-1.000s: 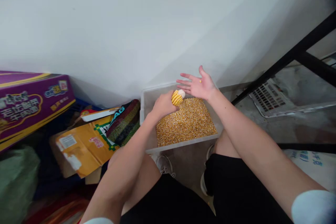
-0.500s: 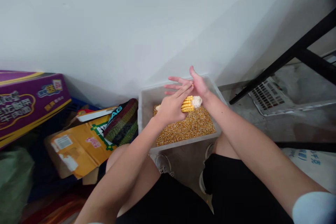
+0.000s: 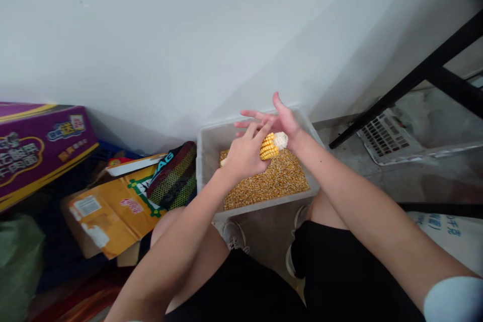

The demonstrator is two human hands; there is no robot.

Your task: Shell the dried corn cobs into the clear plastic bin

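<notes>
Gripping a yellow ear of corn with a bare whitish end (image 3: 269, 147), the left hand (image 3: 245, 153) is curled around its middle, thumb on the near side and a couple of fingers stretched toward the right palm. The right hand (image 3: 278, 123) is wide open, palm up, thumb raised and fingers spread; whether it touches the ear or the left fingertips, I cannot tell. The ear lies level above a translucent white rectangular plastic bin (image 3: 264, 205), its bare end pointing toward the bin's right edge and a small pale tip showing past the left hand. Loose golden corn kernels (image 3: 277, 181) cover the bin's bottom up to the near edge. Just beside the left edge lies a dark mesh bag with coloured netting (image 3: 173, 176), next to a torn yellow printed cardboard carton (image 3: 116, 211).
</notes>
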